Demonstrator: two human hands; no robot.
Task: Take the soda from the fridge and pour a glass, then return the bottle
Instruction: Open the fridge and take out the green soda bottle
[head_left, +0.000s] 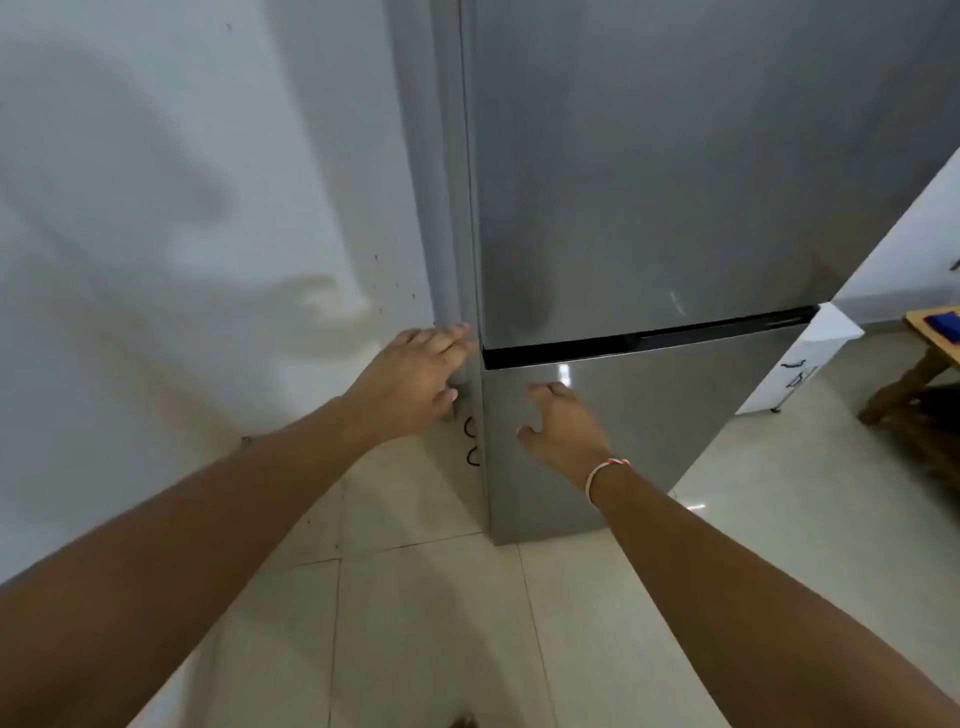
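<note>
A tall silver fridge (675, 182) stands in front of me with both doors closed. A dark gap separates its upper door from its lower door (649, 426). My left hand (415, 379) rests at the fridge's left edge, level with that gap, its fingertips on the door's side. My right hand (563, 423) lies flat on the top left of the lower door with fingers spread. A red and white thread band circles my right wrist. Neither hand holds anything. No soda bottle or glass is visible.
A white wall (182, 234) runs close along the fridge's left side. Pale floor tiles (415, 623) lie below me. At the right stand a white cabinet (800, 358) and a wooden table (930, 353) with a blue object on it.
</note>
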